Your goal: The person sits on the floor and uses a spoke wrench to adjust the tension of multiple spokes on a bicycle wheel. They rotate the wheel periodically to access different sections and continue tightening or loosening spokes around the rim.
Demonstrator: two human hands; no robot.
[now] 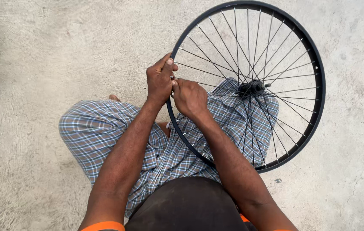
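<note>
Hands: left hand [159, 81] and right hand [189, 96] grip closed on wheel rim [318, 81], resting on lap.

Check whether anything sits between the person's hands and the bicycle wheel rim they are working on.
Nothing visible does. The left hand and the right hand are both already on the black wheel rim at its near-left edge, meeting at one spot. The spokes lie beyond the hands, not between.

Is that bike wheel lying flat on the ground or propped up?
Propped up: the wheel rests tilted across the person's lap, both hands gripping its rim at the near-left side.
</note>
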